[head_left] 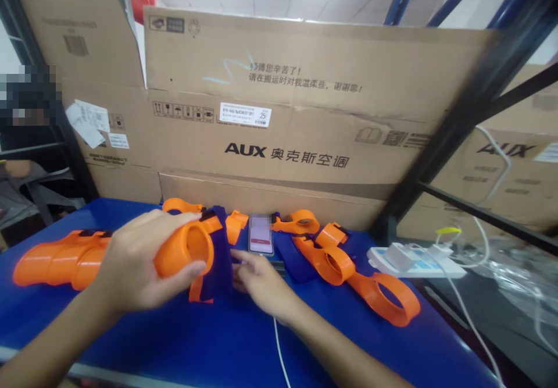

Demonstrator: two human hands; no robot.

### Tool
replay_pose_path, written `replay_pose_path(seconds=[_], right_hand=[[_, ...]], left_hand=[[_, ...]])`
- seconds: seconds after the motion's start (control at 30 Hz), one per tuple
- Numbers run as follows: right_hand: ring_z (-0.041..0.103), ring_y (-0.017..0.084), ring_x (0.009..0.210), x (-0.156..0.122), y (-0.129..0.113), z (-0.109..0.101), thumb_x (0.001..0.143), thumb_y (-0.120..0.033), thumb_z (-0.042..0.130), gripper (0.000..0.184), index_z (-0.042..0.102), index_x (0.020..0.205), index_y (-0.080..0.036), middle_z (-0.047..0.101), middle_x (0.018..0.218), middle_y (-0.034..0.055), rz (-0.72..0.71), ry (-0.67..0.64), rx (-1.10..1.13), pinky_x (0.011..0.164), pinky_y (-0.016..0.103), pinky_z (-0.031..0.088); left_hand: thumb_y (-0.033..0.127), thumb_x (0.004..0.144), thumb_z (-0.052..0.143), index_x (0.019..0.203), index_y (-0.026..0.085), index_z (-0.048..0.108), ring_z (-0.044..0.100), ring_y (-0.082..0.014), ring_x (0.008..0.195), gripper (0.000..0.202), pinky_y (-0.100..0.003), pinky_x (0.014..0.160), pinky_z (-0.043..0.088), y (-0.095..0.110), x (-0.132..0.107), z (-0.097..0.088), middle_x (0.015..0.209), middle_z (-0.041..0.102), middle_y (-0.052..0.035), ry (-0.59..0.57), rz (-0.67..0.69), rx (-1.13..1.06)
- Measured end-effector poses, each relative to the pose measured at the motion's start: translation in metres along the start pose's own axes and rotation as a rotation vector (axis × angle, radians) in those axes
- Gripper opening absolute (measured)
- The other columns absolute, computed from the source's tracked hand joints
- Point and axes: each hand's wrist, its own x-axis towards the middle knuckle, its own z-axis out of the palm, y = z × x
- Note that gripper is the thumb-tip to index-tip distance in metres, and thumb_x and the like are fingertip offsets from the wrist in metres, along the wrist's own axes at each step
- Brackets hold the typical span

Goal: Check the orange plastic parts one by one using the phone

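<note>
My left hand (133, 263) is closed round an orange tube-like piece (188, 249), with its round open end turned toward me. Beside it hangs a dark blue panel (218, 260), which looks like fabric, with orange strips at its edges. The fingers of my right hand (261, 283) are bent against the right edge of this panel; the fingertips are partly hidden. To the left, a row of nested orange curved pieces (61, 263) lies on the blue table (165, 341), partly behind my left hand.
A phone (261, 235) leans at the back. Looped orange bands (335, 266) with dark blue parts lie to the right. A white power strip (416, 261) with plugs and cables sits at the right edge. A large cardboard box (279, 126) walls off the back, between dark metal posts.
</note>
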Motion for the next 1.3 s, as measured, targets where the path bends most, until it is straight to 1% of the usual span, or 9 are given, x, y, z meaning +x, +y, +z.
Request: replay_pose_path(seconds=[0.17, 0.37, 0.47, 0.53, 0.7, 0.9, 1.0, 1.13, 1.3], right_hand=[[0.067, 0.018, 0.069, -0.013, -0.026, -0.027, 0.094, -0.055, 0.061, 0.047, 0.061, 0.129, -0.023, 0.069, 0.088, 0.0047, -0.049, 0.167, 0.095, 0.057, 0.030, 0.056], [0.065, 0.017, 0.078, -0.018, -0.025, -0.043, 0.085, -0.039, 0.078, 0.047, 0.060, 0.128, -0.029, 0.070, 0.100, 0.0025, -0.171, 0.230, 0.001, 0.061, 0.026, 0.053], [0.067, 0.022, 0.102, -0.016, -0.018, -0.052, 0.087, -0.036, 0.076, 0.037, 0.064, 0.120, -0.027, 0.071, 0.112, 0.0040, -0.262, 0.281, -0.020, 0.089, 0.035, 0.056], [0.066, 0.024, 0.113, -0.016, -0.015, -0.058, 0.087, -0.037, 0.075, 0.037, 0.063, 0.121, -0.026, 0.071, 0.117, 0.0048, -0.290, 0.293, -0.008, 0.102, 0.040, 0.051], [0.067, 0.024, 0.116, -0.017, -0.011, -0.069, 0.088, -0.039, 0.075, 0.045, 0.060, 0.128, -0.026, 0.072, 0.120, 0.0062, -0.330, 0.278, -0.007, 0.109, 0.045, 0.048], [0.066, 0.023, 0.118, -0.014, -0.006, -0.078, 0.086, -0.037, 0.077, 0.045, 0.062, 0.127, -0.024, 0.070, 0.123, 0.0072, -0.385, 0.279, -0.041, 0.110, 0.043, 0.047], [0.070, 0.020, 0.094, -0.014, -0.002, -0.082, 0.082, -0.034, 0.079, 0.053, 0.060, 0.130, -0.024, 0.072, 0.100, 0.0034, -0.335, 0.285, -0.039, 0.089, 0.037, 0.056], [0.059, 0.015, 0.060, -0.014, 0.004, -0.083, 0.079, -0.037, 0.077, 0.037, 0.066, 0.110, -0.020, 0.062, 0.069, -0.0036, -0.226, 0.350, -0.062, 0.059, 0.028, 0.052], [0.061, 0.016, 0.058, -0.016, 0.007, -0.077, 0.078, -0.036, 0.071, 0.019, 0.064, 0.085, -0.020, 0.061, 0.063, -0.0030, -0.152, 0.364, -0.113, 0.056, 0.028, 0.052]], left_hand=[[0.051, 0.080, 0.076, 0.140, 0.024, 0.059, 0.070, -0.0334, 0.106, 0.068, -0.051, 0.099, 0.053, 0.030, -0.006, 0.034, 0.124, 0.074, -0.0111, -0.058, 0.095, -0.104], [0.050, 0.085, 0.075, 0.160, 0.031, 0.036, 0.057, -0.0397, 0.132, 0.088, -0.062, 0.114, 0.040, 0.084, -0.024, 0.095, 0.146, 0.061, -0.0141, -0.201, 0.098, -0.408], [0.049, 0.094, 0.066, 0.166, 0.033, 0.016, 0.030, -0.0375, 0.154, 0.090, -0.062, 0.123, 0.028, 0.102, -0.025, 0.121, 0.168, 0.033, -0.0130, -0.176, -0.269, -0.713], [0.049, 0.100, 0.055, 0.164, 0.034, 0.021, 0.023, -0.0333, 0.157, 0.074, -0.058, 0.124, 0.027, 0.107, -0.017, 0.138, 0.170, 0.027, -0.0095, -0.088, -0.581, -0.957], [0.047, 0.086, 0.076, 0.137, 0.029, 0.062, 0.047, -0.0324, 0.145, 0.057, -0.044, 0.118, 0.039, 0.101, 0.015, 0.175, 0.150, 0.058, -0.0090, -0.011, -1.060, -1.443], [0.042, 0.072, 0.088, 0.103, 0.019, 0.077, 0.067, -0.0302, 0.118, 0.040, -0.036, 0.102, 0.050, 0.101, 0.025, 0.187, 0.111, 0.077, -0.0090, 0.088, -1.098, -1.604], [0.042, 0.070, 0.090, 0.098, 0.018, 0.076, 0.072, -0.0259, 0.103, 0.039, -0.032, 0.093, 0.053, 0.097, 0.022, 0.190, 0.101, 0.078, -0.0065, 0.121, -1.081, -1.627], [0.048, 0.070, 0.090, 0.099, 0.018, 0.075, 0.071, -0.0223, 0.095, 0.045, -0.030, 0.087, 0.052, 0.089, 0.016, 0.193, 0.099, 0.077, -0.0043, 0.185, -1.082, -1.628], [0.049, 0.072, 0.088, 0.107, 0.020, 0.075, 0.069, -0.0237, 0.107, 0.047, -0.031, 0.094, 0.050, 0.088, 0.011, 0.196, 0.109, 0.077, -0.0050, 0.183, -1.057, -1.587]])
